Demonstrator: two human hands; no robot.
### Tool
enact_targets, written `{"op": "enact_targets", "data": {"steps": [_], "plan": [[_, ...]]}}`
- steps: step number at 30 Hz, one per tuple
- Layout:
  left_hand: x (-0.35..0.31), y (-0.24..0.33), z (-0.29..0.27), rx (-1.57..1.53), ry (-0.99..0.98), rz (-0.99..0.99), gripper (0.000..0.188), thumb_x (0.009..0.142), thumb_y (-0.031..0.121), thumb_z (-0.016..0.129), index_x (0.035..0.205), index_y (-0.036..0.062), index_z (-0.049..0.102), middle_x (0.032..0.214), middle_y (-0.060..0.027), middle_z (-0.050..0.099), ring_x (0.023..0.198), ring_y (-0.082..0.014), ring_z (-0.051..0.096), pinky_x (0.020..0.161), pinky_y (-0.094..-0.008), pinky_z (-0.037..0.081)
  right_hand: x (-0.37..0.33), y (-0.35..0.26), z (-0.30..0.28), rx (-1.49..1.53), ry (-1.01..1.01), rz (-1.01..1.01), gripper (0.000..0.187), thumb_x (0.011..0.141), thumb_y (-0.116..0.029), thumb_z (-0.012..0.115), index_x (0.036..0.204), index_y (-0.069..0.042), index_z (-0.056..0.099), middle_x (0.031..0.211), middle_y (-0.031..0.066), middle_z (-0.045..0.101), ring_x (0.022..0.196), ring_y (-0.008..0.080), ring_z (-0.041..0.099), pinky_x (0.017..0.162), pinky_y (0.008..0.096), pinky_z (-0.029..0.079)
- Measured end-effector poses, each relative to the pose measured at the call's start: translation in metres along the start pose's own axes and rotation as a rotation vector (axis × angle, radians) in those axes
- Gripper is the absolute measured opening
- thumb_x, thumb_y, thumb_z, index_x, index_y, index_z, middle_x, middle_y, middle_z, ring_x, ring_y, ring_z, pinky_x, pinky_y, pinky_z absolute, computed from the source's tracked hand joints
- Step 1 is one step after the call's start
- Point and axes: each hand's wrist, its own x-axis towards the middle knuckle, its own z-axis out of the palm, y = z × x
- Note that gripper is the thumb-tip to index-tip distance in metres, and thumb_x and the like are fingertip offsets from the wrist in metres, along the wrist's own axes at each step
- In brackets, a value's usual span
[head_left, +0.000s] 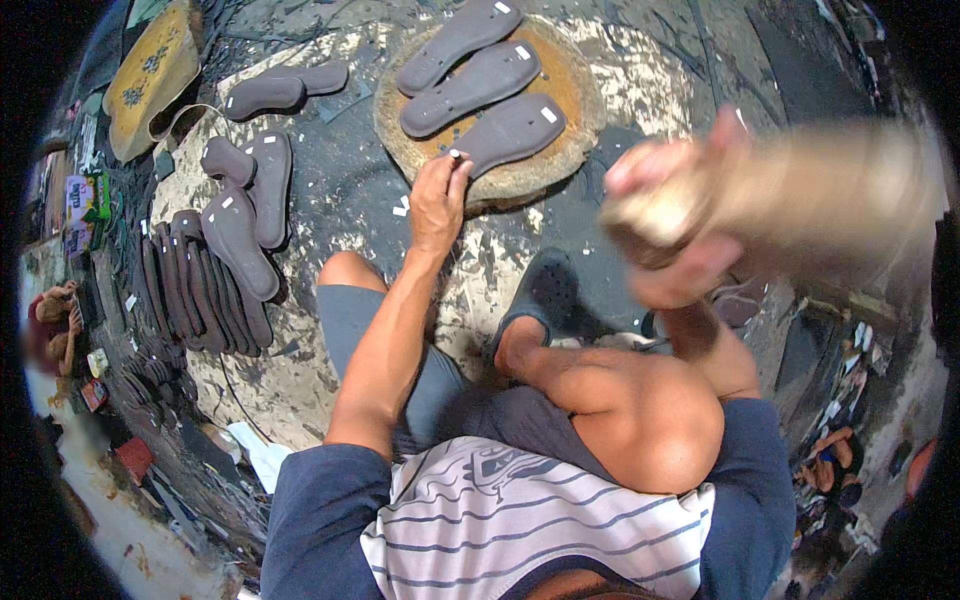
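Note:
Three dark grey footwear soles lie side by side on a round wooden block [487,190], each with a small white patch at one end. At the front edge of the nearest sole [515,130], my left hand [438,205] is closed on a short, thin punch [456,156], its top end showing above the fingers. The punch's lower end is hidden by the hand. My right hand [680,270] is raised to the right of the block, wrapped round a thick wooden mallet [820,200]. Motion smears the mallet and the hand. Behind the nearest sole are the middle sole [470,90] and the far sole [460,45].
On the left stands a row of stacked soles [190,285], with loose soles [268,190] beside and beyond it. A second wooden block [152,80] is at the far left. My clog-clad foot [548,295] rests on the scrap-strewn floor. Other people [55,325] show at the rim.

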Motion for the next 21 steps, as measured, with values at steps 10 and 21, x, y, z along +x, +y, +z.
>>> {"op": "enact_targets", "data": {"steps": [10, 21], "plan": [[0.014, 0.007, -0.011, -0.327, 0.13, -0.345, 0.016, 0.097, 0.011, 0.066, 0.108, 0.0004, 0.068, 0.096, -0.0164, 0.068, 0.089, -0.0322, 0.066, 0.082, -0.0445, 0.053, -0.079, 0.129, 0.007, 0.308, -0.466, 1.033, 0.066, 0.102, -0.058, 0.057, 0.133, 0.001, 0.057, 0.112, 0.0083, 0.066, 0.1, 0.0124, 0.061, 0.089, 0.0305, 0.051], [0.018, 0.026, -0.021, 0.078, -0.509, 0.322, 0.049, 0.086, 0.034, 0.079, 0.127, 0.0097, 0.067, 0.124, -0.0193, 0.065, 0.111, -0.0378, 0.062, 0.098, -0.0492, 0.046, -0.092, 0.143, 0.035, 0.128, 0.163, 0.601, 0.056, 0.098, -0.033, 0.071, 0.136, 0.002, 0.051, 0.121, 0.0147, 0.065, 0.111, 0.0214, 0.061, 0.098, 0.0361, 0.049]]}}
